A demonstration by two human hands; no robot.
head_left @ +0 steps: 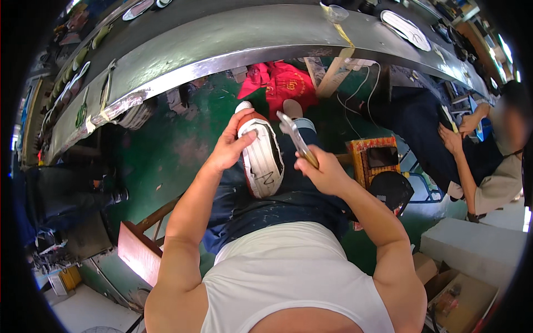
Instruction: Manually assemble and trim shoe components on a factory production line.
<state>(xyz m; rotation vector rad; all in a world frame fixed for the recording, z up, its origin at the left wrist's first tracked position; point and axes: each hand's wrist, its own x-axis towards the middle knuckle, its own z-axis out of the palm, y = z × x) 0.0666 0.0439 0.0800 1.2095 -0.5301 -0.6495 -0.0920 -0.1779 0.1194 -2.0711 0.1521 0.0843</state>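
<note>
On my lap lies a shoe (262, 161) with its underside up, showing a white sole face with a dark squiggle, dark edging and a reddish-brown side. My left hand (232, 143) grips it around the far part, thumb pressed on the white underside. In my right hand (323, 171) is a pincers-like metal tool (298, 139), silver at its head and brassy at the handle. The tool's head points up and away, just right of the shoe and apart from it. My right fingers are wrapped around its handle.
A long metal-edged bench (194, 41) crosses ahead, with a white shoe sole (405, 29) on it. Red cloth (286, 86) lies below. To the right are an orange-yellow stool (363, 166) carrying a phone (383, 157), and a seated co-worker (491, 161). A wooden seat (139, 250) stands left.
</note>
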